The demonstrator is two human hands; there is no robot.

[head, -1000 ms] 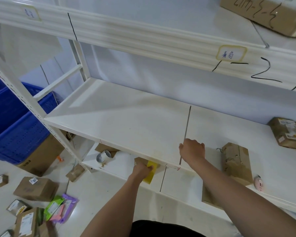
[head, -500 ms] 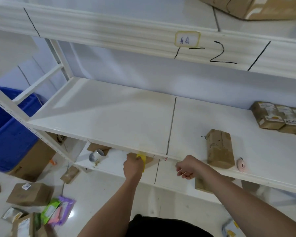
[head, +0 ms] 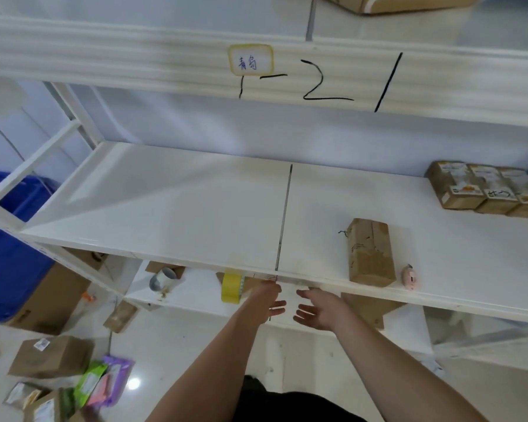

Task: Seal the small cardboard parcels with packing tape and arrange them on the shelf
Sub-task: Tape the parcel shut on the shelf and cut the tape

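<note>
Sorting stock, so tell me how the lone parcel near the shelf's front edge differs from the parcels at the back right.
The lone parcel sits by itself near the front; the back-right parcels sit side by side. Its top shows bare cardboard with scribbles; theirs carry printed labels. All are brown cardboard on the same middle shelf.

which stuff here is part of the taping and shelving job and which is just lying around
Job: yellow tape roll; upright parcel; stacked parcels; floor parcels; shelf.

Lying about: pink pig trinket; grey cup; blue crates; coloured packets.

A single head-worn wide-angle view looks forward and down, close to the white shelf edge.
</note>
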